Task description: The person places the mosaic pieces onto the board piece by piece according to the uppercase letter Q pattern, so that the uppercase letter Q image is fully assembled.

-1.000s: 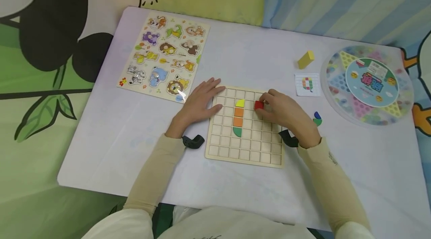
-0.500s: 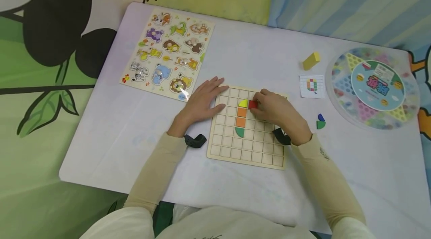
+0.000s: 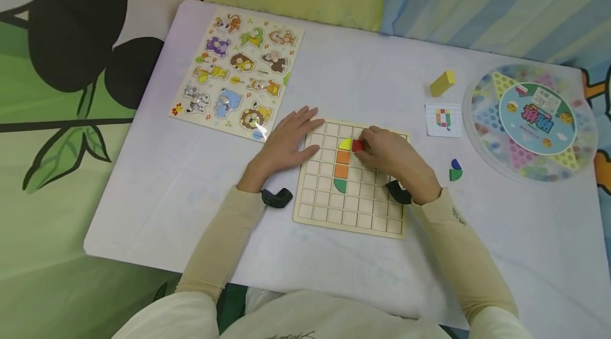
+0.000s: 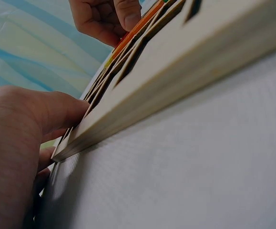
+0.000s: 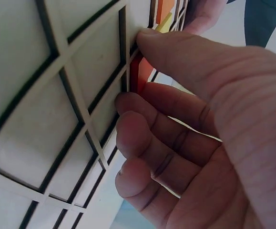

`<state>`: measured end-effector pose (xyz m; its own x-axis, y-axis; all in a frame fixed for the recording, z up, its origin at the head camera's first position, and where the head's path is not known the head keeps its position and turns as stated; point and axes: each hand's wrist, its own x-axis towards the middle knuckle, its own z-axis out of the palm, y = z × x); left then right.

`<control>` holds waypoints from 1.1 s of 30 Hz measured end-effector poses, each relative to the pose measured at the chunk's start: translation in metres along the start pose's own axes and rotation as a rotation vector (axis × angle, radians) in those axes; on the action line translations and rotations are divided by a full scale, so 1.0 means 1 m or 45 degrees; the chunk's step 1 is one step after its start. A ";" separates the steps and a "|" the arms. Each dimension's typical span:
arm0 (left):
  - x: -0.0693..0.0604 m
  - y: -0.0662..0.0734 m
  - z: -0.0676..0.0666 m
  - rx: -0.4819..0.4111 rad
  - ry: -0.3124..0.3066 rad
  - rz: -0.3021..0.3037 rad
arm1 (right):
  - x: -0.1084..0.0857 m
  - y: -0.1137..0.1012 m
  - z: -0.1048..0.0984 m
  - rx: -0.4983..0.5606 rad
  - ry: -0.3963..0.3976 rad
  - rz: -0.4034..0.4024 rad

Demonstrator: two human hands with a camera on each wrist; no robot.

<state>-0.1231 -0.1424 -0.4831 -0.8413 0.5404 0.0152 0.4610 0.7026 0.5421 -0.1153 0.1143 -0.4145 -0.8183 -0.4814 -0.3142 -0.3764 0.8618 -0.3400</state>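
Red square (image 3: pixel 357 146) and right hand (image 3: pixel 389 150) are now standing farther left over the board (image 3: pixel 350 205) than they were a second ago; since the half-second mark the square is keeping roughly the same place. A gap was parting it from the yellow piece (image 3: pixel 345 144) then; now it is lying just beside that piece, on its right, in the neighbouring column. For the work in hand this is apparently meaning that carrying is giving way to fitting, with the pattern turning a corner at its top. Whether the square is sitting flush in its cell, the views are not showing.

Below the yellow piece, two orange squares (image 3: pixel 342 164) and a green piece (image 3: pixel 340 185) are continuing the column downward.

The right hand is pinching the red square between thumb and fingertip, and the square is showing at the left end of that hand. The left hand is lying with fingers extended along the board's upper left edge, its thumb touching the rim; it is gripping no piece, and the red square is lying to its right, well apart from it.

On the surface (image 3: pixel 267 254), a blue piece (image 3: pixel 455 164) and a green quarter piece (image 3: pixel 455 174) are waiting beyond the right hand, below a patterned card (image 3: pixel 431 128).
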 end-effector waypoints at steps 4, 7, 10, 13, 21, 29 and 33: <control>0.001 0.000 0.000 0.005 0.003 0.005 | -0.001 0.000 0.001 0.001 0.015 -0.002; 0.001 0.001 0.000 -0.001 -0.001 0.004 | -0.001 0.001 0.003 0.010 0.039 -0.016; 0.001 0.001 0.000 -0.008 -0.002 0.005 | -0.002 0.000 0.003 0.028 0.074 -0.042; 0.001 0.000 0.000 -0.009 0.000 0.004 | -0.002 0.000 0.004 0.037 0.113 -0.067; 0.001 -0.001 0.000 -0.010 -0.005 0.001 | -0.003 -0.002 0.008 0.006 0.142 -0.045; 0.001 -0.001 0.000 -0.005 -0.017 -0.013 | -0.011 -0.004 0.011 -0.025 0.108 0.007; 0.001 -0.002 0.001 -0.008 -0.011 -0.007 | -0.017 -0.001 0.011 -0.014 0.128 -0.011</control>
<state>-0.1247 -0.1424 -0.4848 -0.8415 0.5403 0.0052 0.4545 0.7025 0.5477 -0.0959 0.1194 -0.4188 -0.8542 -0.4710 -0.2203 -0.3884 0.8596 -0.3321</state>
